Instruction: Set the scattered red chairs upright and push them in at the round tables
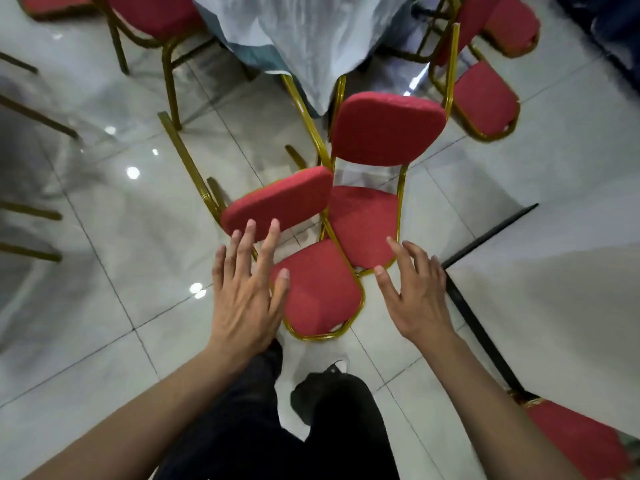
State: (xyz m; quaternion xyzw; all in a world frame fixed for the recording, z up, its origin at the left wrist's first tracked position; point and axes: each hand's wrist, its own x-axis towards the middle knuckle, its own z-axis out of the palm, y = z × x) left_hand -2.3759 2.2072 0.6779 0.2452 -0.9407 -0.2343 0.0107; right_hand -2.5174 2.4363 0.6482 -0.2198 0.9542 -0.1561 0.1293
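Note:
Two red chairs with gold frames lie tipped on the tiled floor in front of me. The nearer chair (315, 289) has its seat toward my feet and its backrest to the upper left. The farther chair (384, 129) leans toward the round table's white cloth (311, 36), legs under it. My left hand (246, 289) hovers with fingers spread just over the nearer chair's backrest and seat edge. My right hand (415, 292) is spread beside the farther chair's seat. Neither hand holds anything.
An upright red chair (152, 15) stands at the table's left. More tipped red chairs (485, 98) lie at the upper right. Another white-clothed table (554, 306) fills the right, a red chair (581, 441) under it. My legs and shoe are below.

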